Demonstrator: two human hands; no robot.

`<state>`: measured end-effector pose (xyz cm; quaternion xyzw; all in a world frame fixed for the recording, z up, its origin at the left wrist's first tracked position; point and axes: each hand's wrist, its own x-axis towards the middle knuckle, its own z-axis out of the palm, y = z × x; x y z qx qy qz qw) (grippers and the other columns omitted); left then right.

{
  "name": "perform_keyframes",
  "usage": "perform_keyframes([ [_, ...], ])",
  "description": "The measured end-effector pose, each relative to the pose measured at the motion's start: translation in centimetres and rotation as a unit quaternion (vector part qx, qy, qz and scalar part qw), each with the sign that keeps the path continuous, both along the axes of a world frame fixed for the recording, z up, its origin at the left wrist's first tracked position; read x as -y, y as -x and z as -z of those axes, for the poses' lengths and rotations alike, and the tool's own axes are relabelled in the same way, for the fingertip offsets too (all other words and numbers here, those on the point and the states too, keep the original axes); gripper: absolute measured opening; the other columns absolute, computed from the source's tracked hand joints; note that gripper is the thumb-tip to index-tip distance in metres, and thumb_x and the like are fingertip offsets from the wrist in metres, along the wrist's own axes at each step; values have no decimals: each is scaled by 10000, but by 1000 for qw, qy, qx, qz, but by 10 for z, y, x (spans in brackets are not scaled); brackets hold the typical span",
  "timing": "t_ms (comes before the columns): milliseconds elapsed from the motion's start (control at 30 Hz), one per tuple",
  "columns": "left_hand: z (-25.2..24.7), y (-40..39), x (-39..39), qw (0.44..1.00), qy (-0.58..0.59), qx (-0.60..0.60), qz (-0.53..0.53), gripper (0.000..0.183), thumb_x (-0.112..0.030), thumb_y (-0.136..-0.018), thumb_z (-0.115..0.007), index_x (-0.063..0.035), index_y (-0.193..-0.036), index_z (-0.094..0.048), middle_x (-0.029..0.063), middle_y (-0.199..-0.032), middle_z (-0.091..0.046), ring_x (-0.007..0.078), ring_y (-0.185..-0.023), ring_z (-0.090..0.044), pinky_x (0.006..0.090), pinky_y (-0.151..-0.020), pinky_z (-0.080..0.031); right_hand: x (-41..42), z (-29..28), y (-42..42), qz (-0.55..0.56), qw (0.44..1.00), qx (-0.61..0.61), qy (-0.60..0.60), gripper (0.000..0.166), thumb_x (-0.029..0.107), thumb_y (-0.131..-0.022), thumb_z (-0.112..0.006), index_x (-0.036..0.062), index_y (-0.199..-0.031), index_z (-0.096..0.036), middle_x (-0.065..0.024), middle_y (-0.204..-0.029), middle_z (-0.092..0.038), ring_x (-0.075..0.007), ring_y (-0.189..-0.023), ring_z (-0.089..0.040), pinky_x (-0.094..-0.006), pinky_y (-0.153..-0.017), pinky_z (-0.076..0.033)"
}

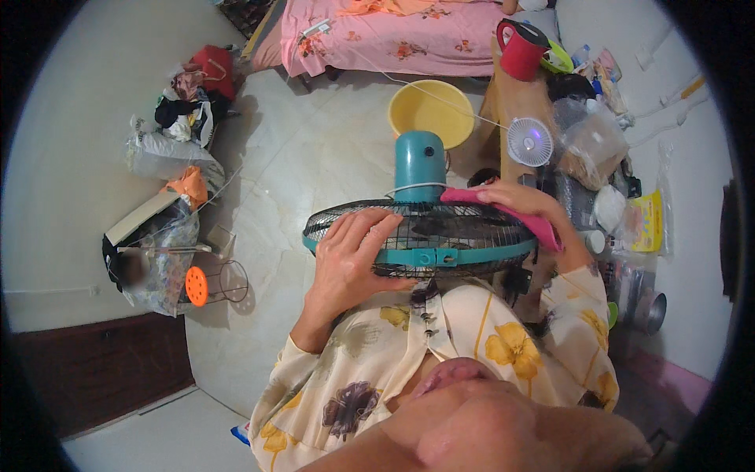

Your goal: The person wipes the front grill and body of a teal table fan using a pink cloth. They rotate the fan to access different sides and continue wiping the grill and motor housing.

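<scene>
An electric fan with a teal motor housing (419, 165) and a black wire cage stands close in front of my body. A teal clip band (472, 255) runs around the cage rim. My left hand (354, 253) grips the near left part of the cage, fingers over the top and thumb below the band. My right hand (519, 199) holds a pink cloth (540, 227) against the back right of the cage, beside the housing. A white cord (407, 189) loops around the housing. Dark blades show through the wires.
Beyond the fan, a yellow basin (430, 112) stands on the floor. A wooden bench (525, 106) at the right bears a red kettle (522, 53) and a small white fan (529, 141). Bags line the right wall. An orange-topped stool (196, 286) and piled bags are at the left.
</scene>
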<state>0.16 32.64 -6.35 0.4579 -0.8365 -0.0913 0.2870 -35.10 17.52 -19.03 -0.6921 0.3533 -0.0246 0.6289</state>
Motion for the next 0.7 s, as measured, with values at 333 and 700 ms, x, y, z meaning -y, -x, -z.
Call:
perform_keyframes([
  [333,1,0,3,1000,2,-13,19,833,-356,-529,-935,-67,-1256,-648,104,-1235,-667,322,-1083,-660,446,-931,-524,-64,-44,37,176,981,-59,51,476,356,-1089,-475,5,-1367,-636,-152,-1253,-718,-219,-1091,-664,-342,-1030,-471],
  [700,2,-2,0,1000,7,-5,-2,842,-363,-527,-940,-63,-1257,-647,106,-1230,-666,329,-1085,-660,447,-924,-527,28,22,-3,74,990,71,99,442,342,-1093,-444,29,-1261,-708,-121,-1129,-756,-214,-1010,-696,-355,-954,-522],
])
